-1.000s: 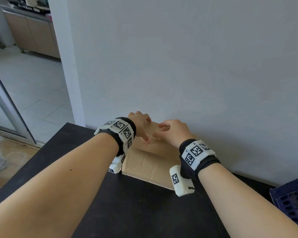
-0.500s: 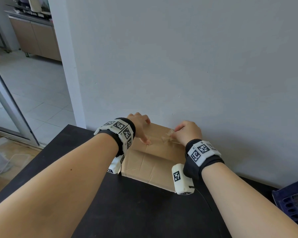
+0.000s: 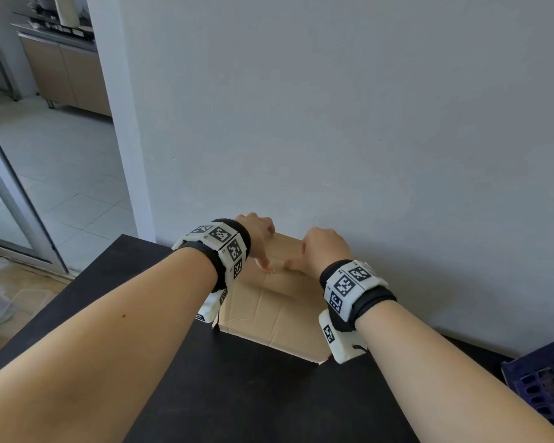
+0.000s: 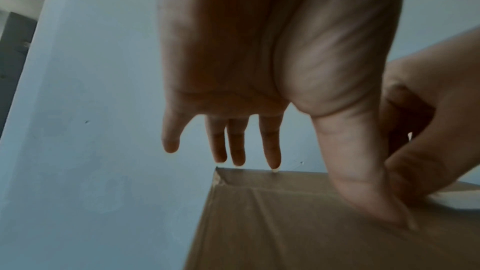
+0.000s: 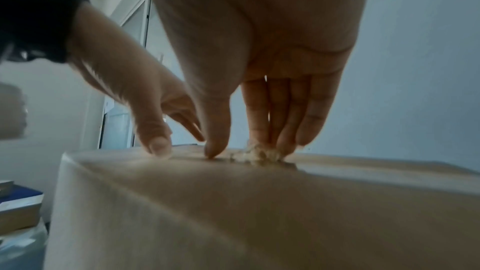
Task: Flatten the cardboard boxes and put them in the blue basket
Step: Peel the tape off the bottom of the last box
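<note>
A brown cardboard box [image 3: 269,310] stands on the black table [image 3: 237,394] against the wall. My left hand [image 3: 259,239] rests on its top left. Its fingers [image 4: 270,151] reach straight over the far edge and its thumb [image 4: 363,192] presses the top by the seam. My right hand [image 3: 322,251] is on the top beside it, pinching a crumpled wad of tape [image 5: 257,155] between thumb [image 5: 214,147] and fingertips at the seam. A corner of the blue basket [image 3: 544,388] shows at the right edge of the table.
The grey wall [image 3: 333,139] rises directly behind the box. Left of the table an open doorway leads to a tiled floor [image 3: 61,187] with cabinets [image 3: 64,71] beyond. Bare black tabletop lies between me and the box.
My right hand, pulled out to the right half a second ago, has come back left to the middle of the seam, close to my left thumb. My left hand stays put.
</note>
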The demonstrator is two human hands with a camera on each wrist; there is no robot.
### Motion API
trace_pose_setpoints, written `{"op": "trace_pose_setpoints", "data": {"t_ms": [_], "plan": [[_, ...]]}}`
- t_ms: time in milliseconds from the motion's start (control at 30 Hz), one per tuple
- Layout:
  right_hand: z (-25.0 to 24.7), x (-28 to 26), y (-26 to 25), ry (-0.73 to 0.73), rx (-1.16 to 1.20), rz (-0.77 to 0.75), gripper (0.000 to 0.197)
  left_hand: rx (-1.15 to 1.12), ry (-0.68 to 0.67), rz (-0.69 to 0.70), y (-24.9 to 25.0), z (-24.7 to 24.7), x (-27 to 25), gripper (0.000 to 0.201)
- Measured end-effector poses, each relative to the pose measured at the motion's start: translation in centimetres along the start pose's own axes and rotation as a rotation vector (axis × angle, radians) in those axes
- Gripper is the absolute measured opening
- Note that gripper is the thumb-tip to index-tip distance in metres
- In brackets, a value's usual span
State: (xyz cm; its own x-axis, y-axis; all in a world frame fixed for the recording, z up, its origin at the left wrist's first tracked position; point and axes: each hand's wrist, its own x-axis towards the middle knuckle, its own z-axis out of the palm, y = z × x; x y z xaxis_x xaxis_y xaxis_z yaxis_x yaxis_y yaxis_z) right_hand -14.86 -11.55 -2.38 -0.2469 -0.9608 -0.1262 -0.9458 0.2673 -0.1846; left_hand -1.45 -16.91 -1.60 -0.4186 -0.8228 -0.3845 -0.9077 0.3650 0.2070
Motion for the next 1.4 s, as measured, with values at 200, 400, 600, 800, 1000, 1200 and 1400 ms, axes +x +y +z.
{"op": "trace_pose_setpoints", "data": {"t_ms": [200,400,600,800,1000,1200,1400], "plan": [[0.4,0.2,0.4,0.104,0.0,0.015,0.009,-0.092,-0.047,0.115,1.6,-0.3,0.2,0.081],[0.3,-0.8,1.9,0.128,0.22,0.075,0.028,-0.204,-0.092,0.086,2.1,0.8,0.4,0.088],[0.1,-0.8,4.2,0.164,0.549,0.184,0.024,-0.076,-0.128,0.066,3.0,0.8,0.8,0.106],[-0.6,-1.3,8.1,0.203,0.692,0.295,0.024,-0.077,-0.135,0.055,3.4,0.8,0.9,0.104],[-1.2,-2.3,9.4,0.143,0.583,0.264,0.019,-0.12,-0.131,0.05,3.1,1.2,1.2,0.106],[-0.5,-1.8,7.2,0.248,0.37,0.191,0.021,-0.144,-0.12,0.057,2.9,1.3,1.2,0.105],[-0.7,-1.9,5.5,0.167,0.341,0.141,0.029,-0.156,-0.12,0.063,2.8,1.4,1.3,0.107]]}}
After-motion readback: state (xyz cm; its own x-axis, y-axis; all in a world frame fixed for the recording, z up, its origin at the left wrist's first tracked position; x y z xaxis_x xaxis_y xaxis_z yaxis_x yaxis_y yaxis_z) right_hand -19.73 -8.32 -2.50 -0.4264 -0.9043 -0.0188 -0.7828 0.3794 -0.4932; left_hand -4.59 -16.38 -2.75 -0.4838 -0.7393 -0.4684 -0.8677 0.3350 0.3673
